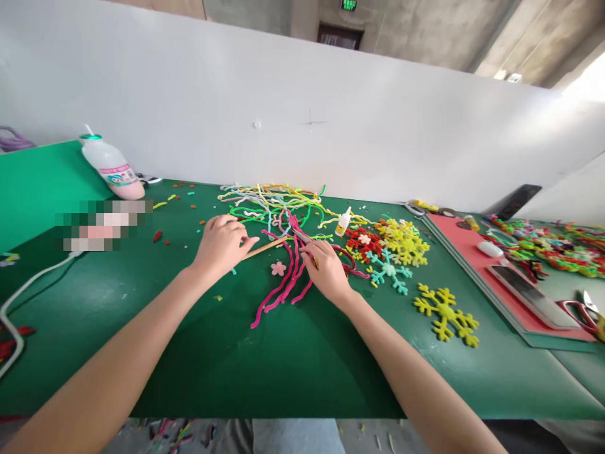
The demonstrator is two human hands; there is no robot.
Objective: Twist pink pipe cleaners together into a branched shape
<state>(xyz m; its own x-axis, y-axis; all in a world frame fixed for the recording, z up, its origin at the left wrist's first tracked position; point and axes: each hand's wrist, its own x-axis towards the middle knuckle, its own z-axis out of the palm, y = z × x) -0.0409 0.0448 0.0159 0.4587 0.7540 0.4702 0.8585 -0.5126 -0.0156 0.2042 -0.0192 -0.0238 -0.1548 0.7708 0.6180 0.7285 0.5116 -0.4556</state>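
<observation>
My left hand (221,244) is over the left of the work area, thumb and bent fingers apart with nothing visible between them. Just beside its thumb lies a thin wooden stick (265,248). My right hand (327,268) has its fingers curled around what look like scissors (348,257); a red handle loop shows behind the hand and a grey blade points up and left. Beneath and in front of it spread bright pink pipe cleaners (278,296). A pale pink flower piece (278,268) rests between the hands. Behind lies a loose heap of coloured pipe cleaners (269,195).
A small glue bottle (344,222) stands near yellow snowflakes (406,243), a turquoise snowflake (389,270) and a single yellow-green snowflake (447,313). At right, a phone (529,293) lies on a red folder (454,236). A drink bottle (113,167) and white cable (28,287) are left.
</observation>
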